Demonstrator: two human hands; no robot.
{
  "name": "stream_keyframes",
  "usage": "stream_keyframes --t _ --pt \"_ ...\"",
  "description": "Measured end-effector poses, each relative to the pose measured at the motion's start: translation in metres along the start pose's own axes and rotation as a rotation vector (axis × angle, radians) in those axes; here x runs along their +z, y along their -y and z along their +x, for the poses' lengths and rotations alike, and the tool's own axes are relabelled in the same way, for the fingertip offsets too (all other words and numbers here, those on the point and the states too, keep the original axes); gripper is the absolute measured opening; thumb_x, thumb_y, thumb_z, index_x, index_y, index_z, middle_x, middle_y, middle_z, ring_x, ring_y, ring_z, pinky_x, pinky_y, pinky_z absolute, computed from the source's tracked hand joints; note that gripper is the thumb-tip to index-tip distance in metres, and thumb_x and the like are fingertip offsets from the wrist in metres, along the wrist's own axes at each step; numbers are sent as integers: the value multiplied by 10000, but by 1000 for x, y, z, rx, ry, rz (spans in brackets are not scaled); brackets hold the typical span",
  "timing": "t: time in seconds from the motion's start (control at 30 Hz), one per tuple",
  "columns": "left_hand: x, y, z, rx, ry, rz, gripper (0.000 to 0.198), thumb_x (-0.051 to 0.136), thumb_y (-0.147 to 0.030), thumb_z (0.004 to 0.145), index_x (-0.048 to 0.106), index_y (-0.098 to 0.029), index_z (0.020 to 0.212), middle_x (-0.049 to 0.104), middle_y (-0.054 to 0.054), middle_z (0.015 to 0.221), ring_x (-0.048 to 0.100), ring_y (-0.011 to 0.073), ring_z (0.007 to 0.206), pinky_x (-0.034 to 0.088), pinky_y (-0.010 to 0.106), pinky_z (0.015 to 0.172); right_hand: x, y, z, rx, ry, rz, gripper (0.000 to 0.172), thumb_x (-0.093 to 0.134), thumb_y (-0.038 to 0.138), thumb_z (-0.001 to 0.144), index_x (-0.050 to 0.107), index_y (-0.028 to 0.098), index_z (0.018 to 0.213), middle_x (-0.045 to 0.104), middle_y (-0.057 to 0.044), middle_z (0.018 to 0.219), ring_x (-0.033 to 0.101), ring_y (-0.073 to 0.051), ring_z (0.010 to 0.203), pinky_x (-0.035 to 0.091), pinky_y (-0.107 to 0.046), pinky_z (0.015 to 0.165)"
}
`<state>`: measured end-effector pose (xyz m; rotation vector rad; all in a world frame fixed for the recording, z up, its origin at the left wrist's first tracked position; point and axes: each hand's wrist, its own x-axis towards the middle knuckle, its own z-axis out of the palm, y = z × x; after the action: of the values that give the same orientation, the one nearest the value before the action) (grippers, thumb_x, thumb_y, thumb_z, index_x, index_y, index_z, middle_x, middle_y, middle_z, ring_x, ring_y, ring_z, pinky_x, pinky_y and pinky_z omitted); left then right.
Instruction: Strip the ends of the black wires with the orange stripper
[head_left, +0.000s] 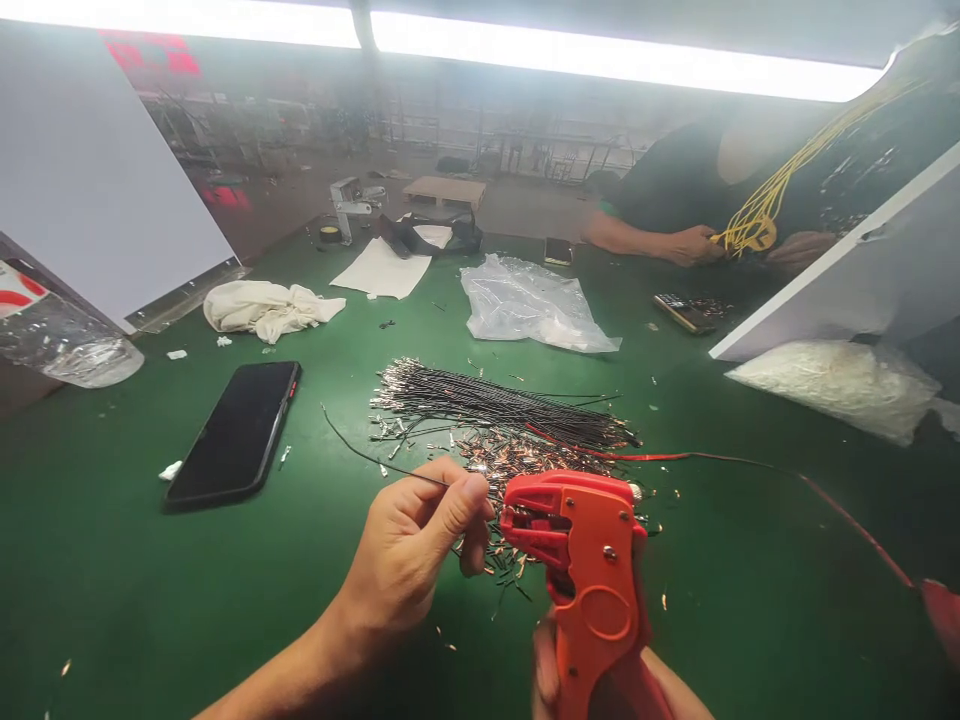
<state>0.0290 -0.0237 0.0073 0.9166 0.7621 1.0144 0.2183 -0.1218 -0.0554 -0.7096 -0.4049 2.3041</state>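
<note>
Currently, the person's left hand (420, 535) is pinching a thin black wire (382, 465) between thumb and fingers, and the wire's far end is trailing up and leftward over the green table (187, 600). The right hand (546, 660), mostly hidden, is gripping the handle of a red wire stripper (607, 560), whose nose is pointing at the left fingertips; whether the wire is entering it, one cannot tell. Beyond, a bundle of black wires (495, 395) is lying behind scattered copper-tipped scraps (517, 458), and a dark phone (236, 430) is resting to the left.
</note>
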Motion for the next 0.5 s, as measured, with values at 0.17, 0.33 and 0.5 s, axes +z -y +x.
stream_keyframes --t 0.17,0.33,0.5 --pt "2 -2 -3 -1 -9 22 376 776 -470 815 669 -148 652 590 -35 533 537 65 469 399 192 499 -10 -9 3 -48 -22 14 492 810 601 687 634 177 862 689 -34 831 712 -237 823 516 -373 799" --pt "2 -2 -3 19 5 89 375 760 -470 830 655 -153 658 580 -34 523 527 78 489 409 208 531 -9 -10 2 -111 38 -103 728 969 414 490 611 212 1091 699 -48 949 714 -278 905 517 -434 886" --pt "1 -3 -5 53 10 162 395 724 -497 850 640 -167 650 581 -25 527 518 94 495 419 226 537 -1 -2 -6 -100 18 -117 739 962 374 539 584 207 1151 688 -66 985 688 -259 907 507 -439 906"
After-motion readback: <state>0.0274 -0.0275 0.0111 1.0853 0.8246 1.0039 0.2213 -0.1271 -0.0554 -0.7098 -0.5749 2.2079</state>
